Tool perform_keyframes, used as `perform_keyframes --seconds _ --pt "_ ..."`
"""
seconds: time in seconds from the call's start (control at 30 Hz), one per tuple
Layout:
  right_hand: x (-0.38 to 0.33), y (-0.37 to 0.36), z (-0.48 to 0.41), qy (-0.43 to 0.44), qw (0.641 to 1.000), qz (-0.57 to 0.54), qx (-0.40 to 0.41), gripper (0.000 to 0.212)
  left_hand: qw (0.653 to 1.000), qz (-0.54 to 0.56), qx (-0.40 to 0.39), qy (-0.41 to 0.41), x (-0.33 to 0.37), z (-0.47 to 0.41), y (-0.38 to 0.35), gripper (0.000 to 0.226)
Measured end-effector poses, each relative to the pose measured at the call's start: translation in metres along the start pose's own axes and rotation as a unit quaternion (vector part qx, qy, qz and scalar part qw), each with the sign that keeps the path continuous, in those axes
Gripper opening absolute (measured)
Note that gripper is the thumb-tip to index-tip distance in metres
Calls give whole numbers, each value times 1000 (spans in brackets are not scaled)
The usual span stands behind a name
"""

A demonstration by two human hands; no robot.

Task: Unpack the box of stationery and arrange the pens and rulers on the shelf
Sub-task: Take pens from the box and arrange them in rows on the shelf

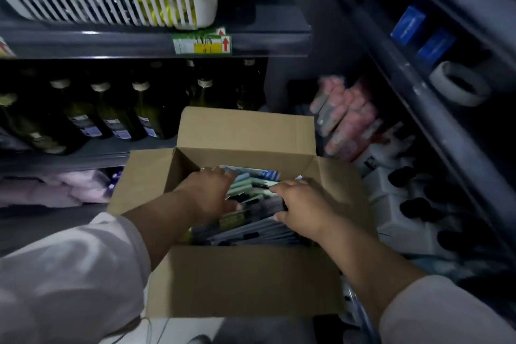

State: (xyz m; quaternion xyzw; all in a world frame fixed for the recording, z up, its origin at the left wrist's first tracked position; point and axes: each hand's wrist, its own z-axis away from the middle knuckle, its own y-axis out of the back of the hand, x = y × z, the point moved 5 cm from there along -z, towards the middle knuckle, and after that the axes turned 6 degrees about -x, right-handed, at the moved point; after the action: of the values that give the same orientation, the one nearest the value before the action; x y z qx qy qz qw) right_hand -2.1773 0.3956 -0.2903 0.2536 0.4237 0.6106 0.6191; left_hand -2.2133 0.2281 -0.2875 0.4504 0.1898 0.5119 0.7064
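"Where's the open brown cardboard box (245, 282)?"

"Before the dark grey metal shelf (111, 45), full of stationery packs (251, 190). Inside it, the right hand (303, 209) curls round a dark pack (266, 208); the left hand (208, 193) rests on packs, grip unclear."

On the front edge of the shelf (111, 45), a price tag (201, 43): two red arrows pointing up on white, one at the right end, another half hidden just above. Dark handwritten marks on the white strip and on the yellow strip, too smeared to read. Pale labels on the dark glass bottles (117, 117) below, print too small and blurred to make out. Faint pale print on the blue cartons (409, 25) at the right, unreadable. Blue-and-white print on the stationery packs (268, 176) in the cardboard box (245, 279), likewise illegible.
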Motion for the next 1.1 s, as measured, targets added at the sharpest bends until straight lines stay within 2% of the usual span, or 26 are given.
perform_keyframes --seconds 0.13,0.27,0.43,0.63,0.83,0.93,1.1 --pt "6 -25 -28 14 1000 12 -17 62 1000 8 -7 3 -8 -25 -32 80" --pt "8 -40 -55 20 1000 -9 -19 69 999 41 7 33 -24 -51 -46 66" --pt "12 -52 -77 18 999 5 -45 76 998 -16 3 60 -37 -74 -56 61" --pt "15 -59 -90 14 997 1 -74 82 997 -12 -22 73 -42 -86 -63 73" --pt "11 -59 -89 27 997 -10 -70 67 998 -15 -24 62 -42 -87 -64 49" --pt "13 -61 -87 20 996 -9 -83 56 998 21 -11 58 -45 -85 -63 38" --pt "17 -62 -82 16 997 -33 -73 51 997 50 -4 53 -46 -83 -63 17"
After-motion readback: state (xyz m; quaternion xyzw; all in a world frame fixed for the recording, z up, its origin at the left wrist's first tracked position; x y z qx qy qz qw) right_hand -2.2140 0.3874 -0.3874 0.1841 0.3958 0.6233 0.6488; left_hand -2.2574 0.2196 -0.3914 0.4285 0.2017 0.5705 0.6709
